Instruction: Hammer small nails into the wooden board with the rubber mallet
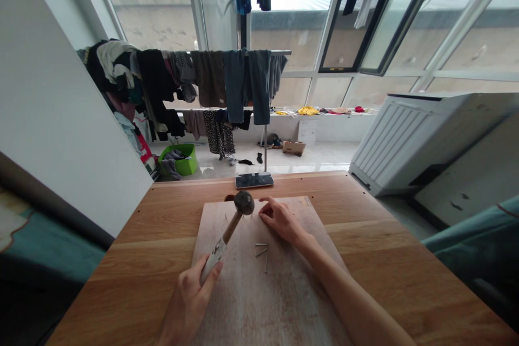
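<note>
My left hand [190, 294] is wrapped around the white-covered handle of a hammer [219, 248]. Its dark, rounded head is raised over the far part of a worn wooden board [251, 303]. Toward the board's far edge, my right hand [279, 219] has bent fingers, with the index fingertip and thumb apart. A thin upright nail [252, 214] is just left of those fingers, partly behind the hammer head. Another small upright nail [226, 216] stands farther left. Several loose nails [262, 252] lie on the board between my hands.
The board rests on a wooden table [141, 275]. A phone or tablet [254, 180] lies at the table's far edge. Beyond are a laundry rack [247, 86] with clothes and a green basket [178, 161]. A white appliance [405, 140] stands at the right.
</note>
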Demonstrator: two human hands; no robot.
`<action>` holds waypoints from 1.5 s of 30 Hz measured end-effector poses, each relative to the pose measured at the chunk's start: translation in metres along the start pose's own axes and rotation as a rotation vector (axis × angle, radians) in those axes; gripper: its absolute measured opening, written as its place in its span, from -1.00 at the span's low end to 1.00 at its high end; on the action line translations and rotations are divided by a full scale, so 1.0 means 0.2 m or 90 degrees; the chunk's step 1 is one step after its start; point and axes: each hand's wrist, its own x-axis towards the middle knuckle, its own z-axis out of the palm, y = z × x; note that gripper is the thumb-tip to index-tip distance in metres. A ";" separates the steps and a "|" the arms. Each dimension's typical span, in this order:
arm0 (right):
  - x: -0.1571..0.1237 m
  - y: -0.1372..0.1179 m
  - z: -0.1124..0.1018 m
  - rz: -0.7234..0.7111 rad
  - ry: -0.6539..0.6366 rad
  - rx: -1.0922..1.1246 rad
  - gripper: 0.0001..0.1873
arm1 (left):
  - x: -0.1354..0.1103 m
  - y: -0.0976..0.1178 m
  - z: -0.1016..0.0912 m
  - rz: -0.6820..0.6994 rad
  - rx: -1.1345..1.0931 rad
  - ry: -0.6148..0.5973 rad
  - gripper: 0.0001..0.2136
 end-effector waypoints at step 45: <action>-0.03 -0.03 -0.20 0.064 -0.026 -0.063 -0.70 | 0.03 0.10 0.02 -0.011 0.002 -0.011 -0.52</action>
